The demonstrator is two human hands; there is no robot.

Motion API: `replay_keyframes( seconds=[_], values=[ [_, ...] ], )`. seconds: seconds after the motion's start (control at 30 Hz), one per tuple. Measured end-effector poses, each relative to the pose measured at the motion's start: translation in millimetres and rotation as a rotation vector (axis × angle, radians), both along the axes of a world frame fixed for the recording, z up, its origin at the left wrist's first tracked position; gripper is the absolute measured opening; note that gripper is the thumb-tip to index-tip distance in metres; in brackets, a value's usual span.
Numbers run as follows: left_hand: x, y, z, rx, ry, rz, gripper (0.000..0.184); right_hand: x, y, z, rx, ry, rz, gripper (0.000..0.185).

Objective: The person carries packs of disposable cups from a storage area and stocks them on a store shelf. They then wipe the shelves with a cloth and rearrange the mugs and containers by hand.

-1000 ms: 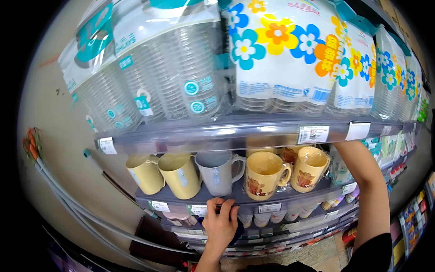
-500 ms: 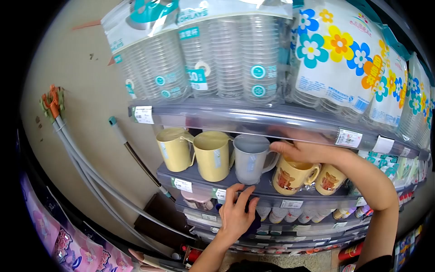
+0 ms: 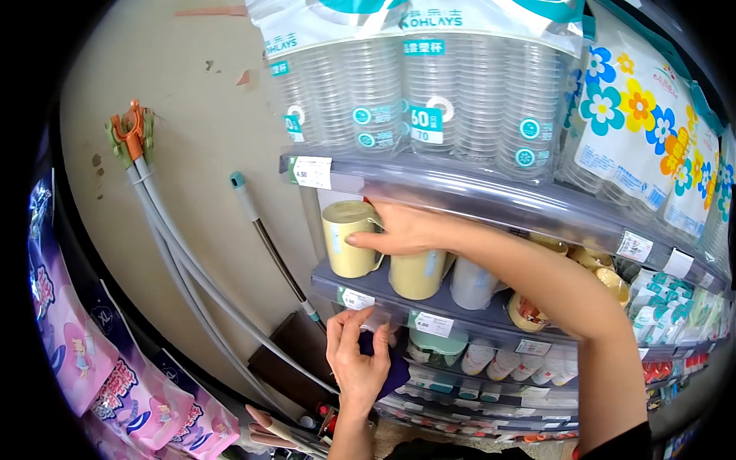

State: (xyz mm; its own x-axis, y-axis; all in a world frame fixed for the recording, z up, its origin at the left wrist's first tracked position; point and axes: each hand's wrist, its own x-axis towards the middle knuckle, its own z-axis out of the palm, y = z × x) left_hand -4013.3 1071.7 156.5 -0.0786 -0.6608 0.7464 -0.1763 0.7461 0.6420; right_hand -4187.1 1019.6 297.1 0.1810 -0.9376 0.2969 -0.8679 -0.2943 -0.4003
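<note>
My right hand [image 3: 400,230] reaches across under the upper shelf to the leftmost yellow plastic mug [image 3: 349,249]. Its thumb lies over the mug's front near the handle, while the other fingers go behind it, mostly hidden. Below that forearm stand a second yellow mug [image 3: 416,274], a grey translucent mug [image 3: 469,285] and a cream mug with a printed picture [image 3: 526,313], partly covered by the arm. Lower down, in front of the shelf edge, my left hand [image 3: 356,364] has curled fingers and holds a dark purple cloth [image 3: 395,376], seen partly behind it.
Packs of clear plastic cups [image 3: 475,100] fill the upper shelf [image 3: 460,180]. Mop poles [image 3: 176,253] and another pole [image 3: 272,249] lean against the left wall. Pink packages [image 3: 138,391] hang at lower left. A green-lidded container [image 3: 437,343] sits on the shelf below.
My right hand has moved left from the picture mug to the leftmost yellow mug. My left hand has shifted left along the shelf edge with the purple cloth. The view has turned left.
</note>
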Motion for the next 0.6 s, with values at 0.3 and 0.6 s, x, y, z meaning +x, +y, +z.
replay_keyframes(
  seconds=[0.3,0.6],
  values=[
    [26.9,-15.2,-15.1,0.077,-0.024,0.140,0.037,20.3,-64.0,-0.2,0.209,0.268,-0.102,0.081],
    [16.0,-35.0,-2.0,0.084,-0.096,0.156,0.044,3.3,-61.6,-1.3,0.304,0.144,0.064,0.088]
  ],
)
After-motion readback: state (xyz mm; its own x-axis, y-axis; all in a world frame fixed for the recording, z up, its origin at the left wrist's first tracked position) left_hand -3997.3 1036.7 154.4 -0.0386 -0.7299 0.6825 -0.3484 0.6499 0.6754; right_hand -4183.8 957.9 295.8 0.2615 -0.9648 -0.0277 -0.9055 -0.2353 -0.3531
